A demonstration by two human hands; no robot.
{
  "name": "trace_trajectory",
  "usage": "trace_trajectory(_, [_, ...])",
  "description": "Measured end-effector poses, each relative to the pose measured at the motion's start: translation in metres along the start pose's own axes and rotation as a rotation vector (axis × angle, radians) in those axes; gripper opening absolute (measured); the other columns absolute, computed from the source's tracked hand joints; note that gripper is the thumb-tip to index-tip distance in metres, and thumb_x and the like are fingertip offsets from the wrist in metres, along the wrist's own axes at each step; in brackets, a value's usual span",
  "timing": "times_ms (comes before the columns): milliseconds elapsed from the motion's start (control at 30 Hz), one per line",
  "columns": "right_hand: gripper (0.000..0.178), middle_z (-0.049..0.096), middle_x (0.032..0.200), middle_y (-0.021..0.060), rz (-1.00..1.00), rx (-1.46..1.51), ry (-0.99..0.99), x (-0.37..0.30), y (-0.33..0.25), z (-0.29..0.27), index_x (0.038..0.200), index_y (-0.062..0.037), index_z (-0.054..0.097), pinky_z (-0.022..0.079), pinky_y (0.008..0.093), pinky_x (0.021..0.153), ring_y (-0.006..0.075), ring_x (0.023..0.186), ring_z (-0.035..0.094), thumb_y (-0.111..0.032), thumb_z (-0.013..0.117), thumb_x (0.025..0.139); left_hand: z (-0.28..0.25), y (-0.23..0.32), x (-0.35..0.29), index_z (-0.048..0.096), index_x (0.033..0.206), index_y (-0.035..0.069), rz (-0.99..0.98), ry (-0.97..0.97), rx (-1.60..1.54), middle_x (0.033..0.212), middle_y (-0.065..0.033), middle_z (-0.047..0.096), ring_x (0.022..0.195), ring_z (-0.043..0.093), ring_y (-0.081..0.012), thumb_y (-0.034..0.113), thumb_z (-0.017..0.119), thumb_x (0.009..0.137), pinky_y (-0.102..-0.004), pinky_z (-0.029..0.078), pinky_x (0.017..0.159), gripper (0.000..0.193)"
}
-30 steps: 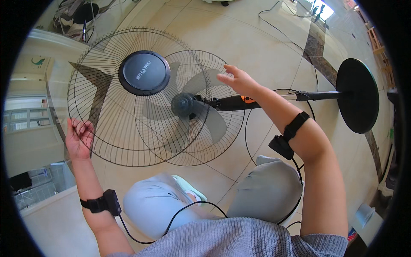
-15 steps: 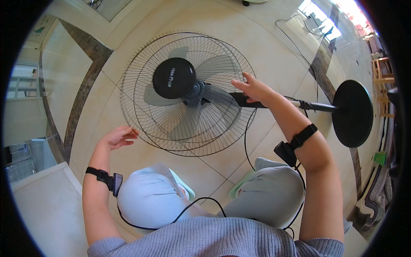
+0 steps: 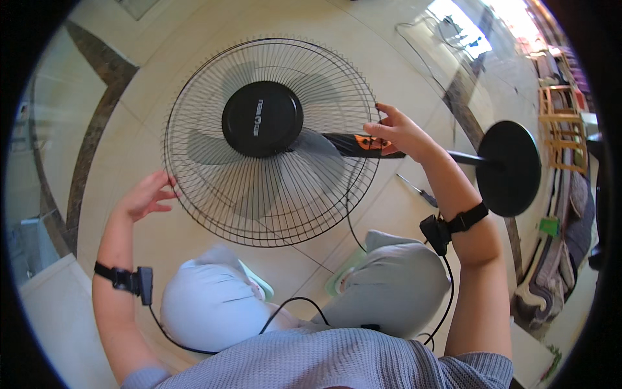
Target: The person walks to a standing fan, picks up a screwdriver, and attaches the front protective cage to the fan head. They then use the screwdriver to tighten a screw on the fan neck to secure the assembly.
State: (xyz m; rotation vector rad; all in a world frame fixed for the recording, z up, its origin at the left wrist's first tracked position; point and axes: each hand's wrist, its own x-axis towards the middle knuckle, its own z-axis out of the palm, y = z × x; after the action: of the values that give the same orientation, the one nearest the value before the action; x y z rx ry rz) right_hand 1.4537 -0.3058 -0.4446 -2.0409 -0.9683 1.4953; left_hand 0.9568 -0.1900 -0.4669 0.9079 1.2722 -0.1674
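"So, how is it held?"

"Left hand (image 3: 144, 196) and right hand (image 3: 405, 136) sit at opposite rims of the round black wire grille (image 3: 267, 133), fingers bent; whether they actually grip, I can't tell."

"Why opposite sides?"

"Probably balance: it lies over the grey plastic fan blades (image 3: 319, 157)."

"And far right?"

"The black disc-shaped base (image 3: 512, 168), seemingly tipped because its black pole (image 3: 468, 159) lies sideways."

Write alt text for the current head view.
A person's left hand and right hand are at opposite edges of the wire grille of a pedestal fan lying on a tiled floor. Grey blades show behind it; the black base is at right.
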Motion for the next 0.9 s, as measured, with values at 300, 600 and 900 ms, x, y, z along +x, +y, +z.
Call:
trace_trajectory(300, [0.085,0.057,0.078,0.0111,-0.079,-0.093,-0.005,0.002,0.027,0.001,0.124,0.0096,0.03,0.047,0.0245,0.05,0.0123,0.061,0.055,-0.039,0.073,0.068,0.027,0.001,0.0,0.032,0.127,0.016,0.093,0.148,0.067,0.12,-0.0046,0.042,0.11,0.041,-0.0192,0.04,0.049,0.087,-0.0384,0.035,0.09,0.05])
trace_trajectory(600, [0.08,0.057,0.081,0.0107,-0.214,-0.201,0.144,0.014,0.018,0.008,0.119,0.0097,0.04,0.045,0.0251,0.062,0.0122,0.07,0.055,-0.04,0.071,0.065,0.03,0.005,0.013,0.012,0.139,0.02,0.16,0.185,-0.023,0.136,-0.0111,0.029,0.12,0.033,-0.0253,0.041,0.052,0.085,-0.0426,0.029,0.095,0.07])
trace_trajectory(900, [0.076,0.051,0.089,0.0086,-0.282,-0.073,0.194,0.015,0.008,0.016,0.125,0.0059,0.033,0.044,0.0237,0.061,0.0128,0.072,0.051,-0.026,0.071,0.067,0.037,0.027,-0.011,0.016,0.138,0.015,0.294,0.202,0.013,0.137,-0.0147,0.029,0.124,0.032,-0.0243,0.038,0.058,0.082,-0.0376,0.031,0.095,0.074])
